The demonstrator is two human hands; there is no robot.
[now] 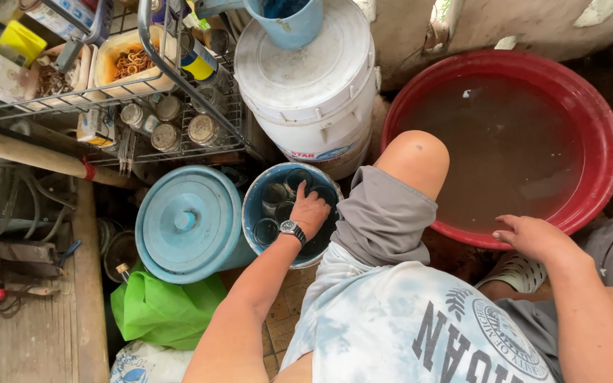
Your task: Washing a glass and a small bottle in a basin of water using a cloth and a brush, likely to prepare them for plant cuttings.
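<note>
Glasses [278,206] in blue bucket [251,206]: your left hand [309,211] curled among them; right hand [530,237] rested loosely spread on red basin [604,120] rim.

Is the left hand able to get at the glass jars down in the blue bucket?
Probably yes. The left hand is already inside the open blue bucket, fingers resting on the glass jars. No lid covers them.

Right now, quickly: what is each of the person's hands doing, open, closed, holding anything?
Left hand: reaching into the blue bucket among the glass jars; grip cannot be told.
Right hand: open, holding nothing, resting on the red basin rim.
</note>
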